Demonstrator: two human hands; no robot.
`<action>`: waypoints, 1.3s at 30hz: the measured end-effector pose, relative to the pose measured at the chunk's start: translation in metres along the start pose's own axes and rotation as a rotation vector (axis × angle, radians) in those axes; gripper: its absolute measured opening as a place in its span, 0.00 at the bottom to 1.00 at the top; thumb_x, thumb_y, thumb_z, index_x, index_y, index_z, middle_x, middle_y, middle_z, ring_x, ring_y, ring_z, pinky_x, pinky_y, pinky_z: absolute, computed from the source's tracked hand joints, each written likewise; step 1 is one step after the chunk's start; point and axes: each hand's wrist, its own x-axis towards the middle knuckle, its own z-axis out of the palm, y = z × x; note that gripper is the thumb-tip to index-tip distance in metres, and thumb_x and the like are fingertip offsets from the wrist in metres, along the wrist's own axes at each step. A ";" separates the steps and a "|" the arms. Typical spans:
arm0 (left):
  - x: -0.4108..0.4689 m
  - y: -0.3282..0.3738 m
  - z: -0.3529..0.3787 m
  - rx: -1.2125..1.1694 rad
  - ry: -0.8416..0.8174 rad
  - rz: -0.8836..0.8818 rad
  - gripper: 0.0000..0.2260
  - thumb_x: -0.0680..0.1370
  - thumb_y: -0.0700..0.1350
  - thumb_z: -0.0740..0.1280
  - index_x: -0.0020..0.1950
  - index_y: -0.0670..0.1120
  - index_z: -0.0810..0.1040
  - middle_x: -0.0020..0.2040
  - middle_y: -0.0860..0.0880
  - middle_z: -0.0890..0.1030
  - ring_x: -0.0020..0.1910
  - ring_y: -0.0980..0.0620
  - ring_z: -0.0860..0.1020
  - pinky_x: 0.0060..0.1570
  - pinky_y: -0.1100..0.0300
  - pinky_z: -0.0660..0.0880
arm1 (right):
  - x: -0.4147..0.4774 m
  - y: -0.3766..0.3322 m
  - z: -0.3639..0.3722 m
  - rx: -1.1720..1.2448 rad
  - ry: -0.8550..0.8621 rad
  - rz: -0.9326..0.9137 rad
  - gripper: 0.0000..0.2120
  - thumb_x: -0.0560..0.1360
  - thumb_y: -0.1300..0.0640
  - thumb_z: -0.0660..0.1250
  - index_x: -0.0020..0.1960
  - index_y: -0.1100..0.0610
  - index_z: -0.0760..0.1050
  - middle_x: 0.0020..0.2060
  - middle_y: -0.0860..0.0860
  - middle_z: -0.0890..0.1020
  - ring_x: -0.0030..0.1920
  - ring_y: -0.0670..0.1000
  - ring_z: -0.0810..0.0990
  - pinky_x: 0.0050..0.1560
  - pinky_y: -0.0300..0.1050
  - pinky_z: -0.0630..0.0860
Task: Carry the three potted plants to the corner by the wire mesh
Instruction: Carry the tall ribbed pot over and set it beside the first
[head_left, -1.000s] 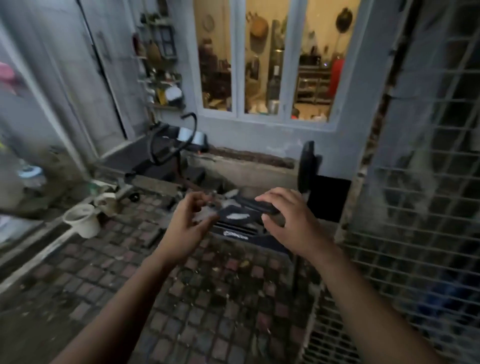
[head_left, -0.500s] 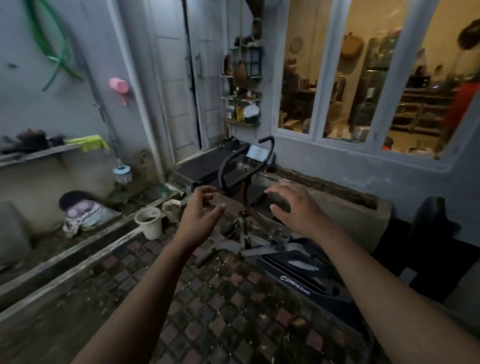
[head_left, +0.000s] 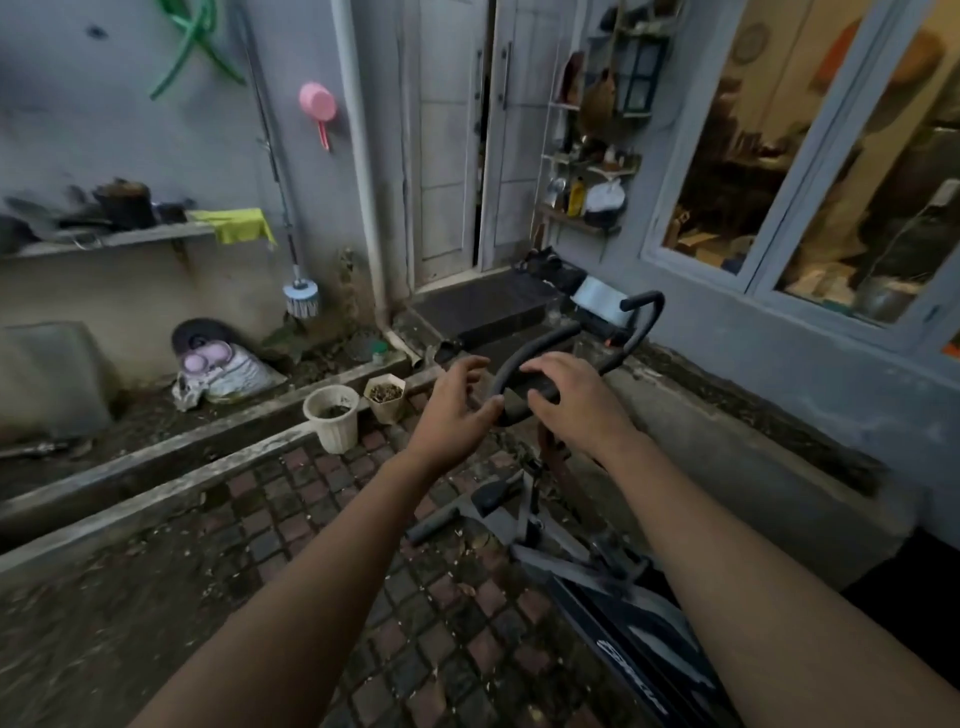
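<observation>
Two small pots stand side by side on the brick paving by a concrete curb: a white ribbed pot (head_left: 332, 415) with soil and a beige angular pot (head_left: 385, 397) filled with dry bits. No leaves show in either. My left hand (head_left: 453, 415) is raised in the air to the right of the pots, fingers apart and holding nothing. My right hand (head_left: 574, 402) hovers beside it, fingers spread, overlapping the black handlebar (head_left: 535, 345) of an exercise bike behind it. The wire mesh is out of view.
The exercise bike (head_left: 613, 571) stands on the paving at the right, along a low concrete ledge (head_left: 727, 441) under the window. A raised curb (head_left: 156, 467) and a dirt bed run along the left. A doormat (head_left: 478, 306) lies before the grey door.
The view has swung left, from the wire mesh to the wall and door. The two pots have come closer to centre. Both hands stay raised and hold nothing.
</observation>
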 end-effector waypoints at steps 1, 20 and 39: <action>0.025 -0.012 0.008 0.018 -0.013 -0.010 0.25 0.82 0.49 0.70 0.76 0.46 0.68 0.73 0.42 0.72 0.74 0.46 0.71 0.68 0.53 0.72 | 0.019 0.008 0.009 -0.026 -0.007 0.013 0.18 0.79 0.51 0.68 0.68 0.51 0.77 0.67 0.51 0.78 0.69 0.55 0.73 0.70 0.53 0.71; 0.193 -0.113 0.052 0.151 -0.649 -0.029 0.20 0.77 0.39 0.74 0.68 0.47 0.77 0.59 0.53 0.80 0.58 0.57 0.76 0.57 0.65 0.71 | 0.211 0.095 0.064 -0.441 -0.370 -0.314 0.25 0.68 0.36 0.49 0.24 0.53 0.66 0.20 0.45 0.66 0.22 0.45 0.62 0.29 0.42 0.51; 0.398 -0.347 -0.175 -0.092 -0.461 -0.299 0.09 0.81 0.37 0.71 0.59 0.47 0.79 0.55 0.42 0.84 0.53 0.54 0.82 0.61 0.59 0.78 | 0.493 0.018 0.218 -0.143 -0.789 -0.022 0.06 0.78 0.46 0.67 0.55 0.41 0.75 0.45 0.40 0.83 0.45 0.44 0.80 0.43 0.45 0.71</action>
